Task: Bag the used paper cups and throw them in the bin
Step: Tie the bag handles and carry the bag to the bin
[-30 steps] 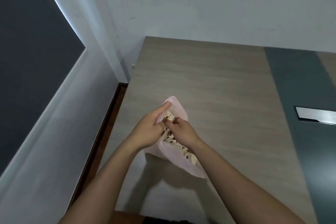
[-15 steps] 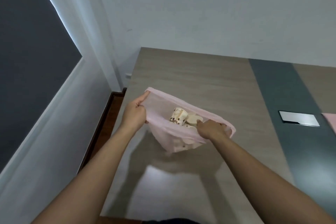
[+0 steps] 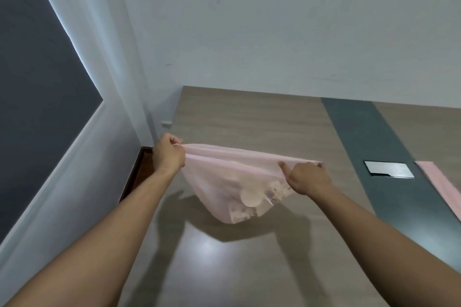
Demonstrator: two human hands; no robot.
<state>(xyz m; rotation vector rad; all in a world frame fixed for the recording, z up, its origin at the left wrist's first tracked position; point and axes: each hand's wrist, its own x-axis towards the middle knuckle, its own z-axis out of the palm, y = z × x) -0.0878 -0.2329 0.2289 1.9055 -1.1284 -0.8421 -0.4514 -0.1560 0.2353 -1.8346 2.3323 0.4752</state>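
A thin pink plastic bag [image 3: 224, 182] hangs above the wooden table [image 3: 249, 119], its mouth pulled taut into a flat line. My left hand [image 3: 167, 154] grips the left end of the rim; my right hand [image 3: 308, 178] grips the right end. Through the plastic I see paper cups [image 3: 252, 197] bunched in the bag's lower right part, one showing its round base. The bag's bottom sits close to the tabletop; I cannot tell whether it touches.
A dark grey strip [image 3: 374, 157] runs down the table, with a metal cover plate [image 3: 389, 169] set in it. Pink plastic [image 3: 441, 187] lies at the right edge. A white wall stands behind the table, and a gap with dark trim [image 3: 136, 174] lies to the left.
My hands have moved apart from the middle of the bag to its two ends, stretching the open mouth flat and shut. The bag has risen and the cups have sunk to its bottom.
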